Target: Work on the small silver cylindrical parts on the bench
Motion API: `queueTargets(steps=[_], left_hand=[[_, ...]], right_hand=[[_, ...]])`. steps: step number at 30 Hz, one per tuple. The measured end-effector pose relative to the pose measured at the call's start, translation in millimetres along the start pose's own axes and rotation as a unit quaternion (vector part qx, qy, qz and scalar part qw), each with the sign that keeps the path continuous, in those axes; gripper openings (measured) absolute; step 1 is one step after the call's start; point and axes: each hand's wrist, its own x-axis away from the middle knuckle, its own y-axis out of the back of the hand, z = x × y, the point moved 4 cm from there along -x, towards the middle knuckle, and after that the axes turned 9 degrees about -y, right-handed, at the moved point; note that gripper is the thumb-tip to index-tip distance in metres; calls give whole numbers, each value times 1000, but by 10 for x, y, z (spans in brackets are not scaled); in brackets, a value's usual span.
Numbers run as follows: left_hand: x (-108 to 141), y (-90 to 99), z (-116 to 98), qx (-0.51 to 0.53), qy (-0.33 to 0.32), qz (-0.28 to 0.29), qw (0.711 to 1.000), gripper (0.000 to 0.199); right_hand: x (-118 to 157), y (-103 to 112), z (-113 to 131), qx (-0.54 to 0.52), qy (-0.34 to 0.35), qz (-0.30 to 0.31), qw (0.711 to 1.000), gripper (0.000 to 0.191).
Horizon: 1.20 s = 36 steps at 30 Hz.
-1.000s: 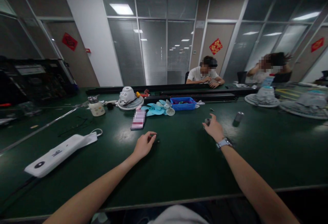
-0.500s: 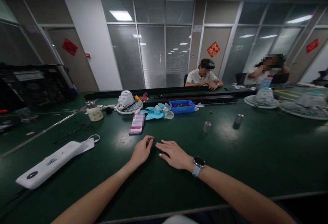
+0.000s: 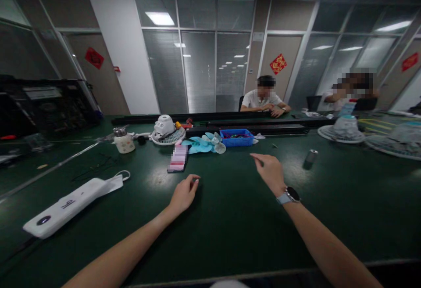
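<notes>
My left hand (image 3: 184, 193) rests on the green tabletop (image 3: 217, 235) with nothing in it, its fingers loosely bent and apart. A phone (image 3: 177, 158) with a blurred-out screen lies just beyond it. My right hand (image 3: 270, 174), with a watch (image 3: 291, 194) on the wrist, reaches out over the table. Its fingers point left and the thumb lies a little apart below them; nothing shows between them. That hand covers the spot where a small silver metal cylinder stood. A similar silver cylinder (image 3: 312, 156) stands to its right.
Beyond the hands lie light-blue fan blades (image 3: 202, 144), a blue tray (image 3: 237, 138) of small parts and a white fan body (image 3: 164, 127). At left are a jar (image 3: 124, 143) and a long white device (image 3: 66, 209). Fan parts (image 3: 344, 132) stand at right. Two people sit opposite.
My right hand has moved right and forward, away from my left hand, over the place of the nearer cylinder, which is now hidden. My left hand stays almost still. The view shifted slightly.
</notes>
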Motion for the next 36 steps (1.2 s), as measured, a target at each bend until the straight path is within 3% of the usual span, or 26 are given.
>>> queueTargets(steps=[3,6,10,16,24,36], left_hand=[[-7,-1,-3,-6,-3,-5,1000,36],[-8,-9,15,-2,0,-3,1000,36],[-6,-3,16,3,1,1,1000,36],[2,22,-16,-4,4,2,1000,35],[-3,32,-32,11,3,1,1000,35],[-3,21,-32,0,-6,-4,1000,33]], right_hand=[[-126,91,-436,64,-76,-45,994,29],[-139,59,-575,95,-105,-9,990,31],[-113,13,-545,106,-133,32,985,32],[-123,28,-589,116,-169,35,978,34],[-129,54,-599,107,-166,12,980,35],[-134,80,-604,154,-211,78,962,35]])
